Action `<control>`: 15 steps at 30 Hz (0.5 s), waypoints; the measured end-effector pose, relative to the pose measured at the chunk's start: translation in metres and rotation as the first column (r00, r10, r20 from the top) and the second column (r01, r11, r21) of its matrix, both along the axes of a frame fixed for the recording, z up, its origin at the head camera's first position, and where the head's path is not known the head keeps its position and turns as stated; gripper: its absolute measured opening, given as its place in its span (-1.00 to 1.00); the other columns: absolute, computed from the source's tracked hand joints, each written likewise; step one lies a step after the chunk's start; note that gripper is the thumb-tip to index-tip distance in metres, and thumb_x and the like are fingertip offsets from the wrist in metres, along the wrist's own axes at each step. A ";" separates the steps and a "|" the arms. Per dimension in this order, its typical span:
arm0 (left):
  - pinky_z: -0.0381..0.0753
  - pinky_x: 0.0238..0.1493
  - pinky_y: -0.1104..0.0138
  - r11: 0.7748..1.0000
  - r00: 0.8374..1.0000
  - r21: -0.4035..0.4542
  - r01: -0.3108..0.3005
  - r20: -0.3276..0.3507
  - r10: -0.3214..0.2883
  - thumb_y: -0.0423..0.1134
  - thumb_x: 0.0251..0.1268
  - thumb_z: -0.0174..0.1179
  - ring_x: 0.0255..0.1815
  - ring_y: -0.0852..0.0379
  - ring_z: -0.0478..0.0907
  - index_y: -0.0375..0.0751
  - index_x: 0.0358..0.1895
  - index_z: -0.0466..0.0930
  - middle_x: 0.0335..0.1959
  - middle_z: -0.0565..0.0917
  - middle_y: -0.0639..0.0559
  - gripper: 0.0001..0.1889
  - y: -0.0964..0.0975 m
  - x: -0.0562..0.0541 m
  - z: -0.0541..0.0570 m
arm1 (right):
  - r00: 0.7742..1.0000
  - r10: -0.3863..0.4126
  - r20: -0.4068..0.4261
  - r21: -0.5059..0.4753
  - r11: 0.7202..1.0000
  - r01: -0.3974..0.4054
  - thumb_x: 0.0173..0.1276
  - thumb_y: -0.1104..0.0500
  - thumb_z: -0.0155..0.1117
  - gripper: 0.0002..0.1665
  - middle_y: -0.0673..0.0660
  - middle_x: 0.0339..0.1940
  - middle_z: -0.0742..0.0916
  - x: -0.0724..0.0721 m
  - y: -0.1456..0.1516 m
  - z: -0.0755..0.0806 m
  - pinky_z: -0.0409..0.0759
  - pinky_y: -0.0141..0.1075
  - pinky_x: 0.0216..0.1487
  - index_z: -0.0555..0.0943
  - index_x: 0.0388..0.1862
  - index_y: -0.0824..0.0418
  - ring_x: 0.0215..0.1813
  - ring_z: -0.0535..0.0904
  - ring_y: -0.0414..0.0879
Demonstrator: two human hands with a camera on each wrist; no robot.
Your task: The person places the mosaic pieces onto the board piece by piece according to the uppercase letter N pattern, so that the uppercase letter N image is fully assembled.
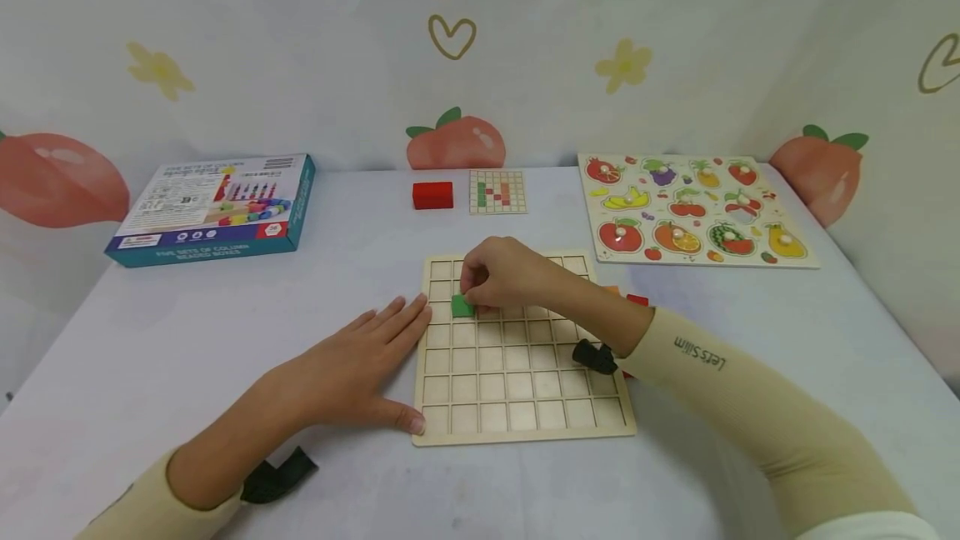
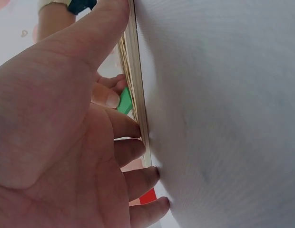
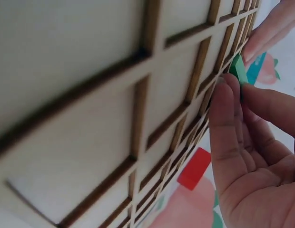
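- Board (image 1: 495,390): on the tabletop (image 1: 172,332), a wooden grid of square cells; most of those in sight are bare.
- Green tile (image 1: 461,307): at the board's 10 o'clock, in the second column from its left edge; I cannot tell if it is seated in a cell.
- Right hand (image 1: 506,273): grip clamped on the green tile, thumb and fingertips pinching it.
- Left hand (image 1: 360,373): at the board's 9 o'clock, grip apart, fingers straight, with thumb and fingertips along the edge.
- Puzzle (image 1: 742,261): at 2 o'clock from the board, filled with knobbed fruit pieces (image 1: 687,208).
- Box (image 1: 210,211): at 10 o'clock, contents hidden, lettered "FIVE SETS OF COLUMN BEADED BOXES".
- Card (image 1: 498,192): at 12 o'clock, a printed grid with coloured squares; a red block (image 1: 432,196) lies just beside it, at its 9 o'clock.
- Orange piece (image 1: 612,290) and red piece (image 1: 637,300): at the board's 2 o'clock, partly behind the right forearm.
- Backdrop (image 1: 315,40): reads "happy". Writing on the right sleeve (image 1: 697,373) starts "Let's".
- The left wrist view alone shows the board's layered side; the right wrist view shows the tile's thickness and the cells' dark inner walls.
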State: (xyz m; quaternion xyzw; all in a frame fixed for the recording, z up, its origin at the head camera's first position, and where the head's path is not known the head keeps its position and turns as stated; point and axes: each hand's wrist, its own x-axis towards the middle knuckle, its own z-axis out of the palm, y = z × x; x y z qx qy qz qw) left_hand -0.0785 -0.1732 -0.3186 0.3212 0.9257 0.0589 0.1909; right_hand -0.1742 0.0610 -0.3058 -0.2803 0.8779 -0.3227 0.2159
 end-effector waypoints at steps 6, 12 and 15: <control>0.00 0.49 -0.14 1.000 1.000 0.008 0.006 -0.007 -0.006 0.66 -0.07 0.09 0.62 -0.18 -0.19 -0.21 0.63 -0.10 0.65 -0.13 -0.08 0.33 0.000 0.000 0.000 | 0.998 0.011 -0.056 0.062 0.998 -0.008 0.27 0.29 0.42 -0.87 -0.05 -0.53 0.68 0.003 -0.001 0.003 0.54 -0.35 -0.26 0.69 -0.48 0.15 -0.34 0.54 -0.17; 0.01 0.48 -0.15 1.000 1.000 0.010 0.002 -0.004 -0.002 0.64 -0.07 0.10 0.62 -0.19 -0.18 -0.21 0.63 -0.09 0.65 -0.11 -0.09 0.32 -0.001 0.000 0.001 | 0.995 0.045 -0.089 0.099 0.994 -0.036 0.31 0.28 0.39 -0.90 -0.06 -0.49 0.70 0.006 -0.001 0.005 0.53 -0.34 -0.22 0.75 -0.42 0.15 -0.31 0.54 -0.15; 0.01 0.48 -0.16 1.000 1.000 0.015 0.000 -0.002 0.000 0.64 -0.06 0.10 0.62 -0.20 -0.18 -0.22 0.63 -0.08 0.65 -0.11 -0.10 0.32 -0.001 0.000 0.001 | 0.994 0.062 -0.090 0.115 0.992 -0.052 0.35 0.30 0.33 -0.87 -0.06 -0.46 0.71 0.007 -0.001 0.005 0.54 -0.34 -0.19 0.78 -0.36 0.17 -0.29 0.53 -0.15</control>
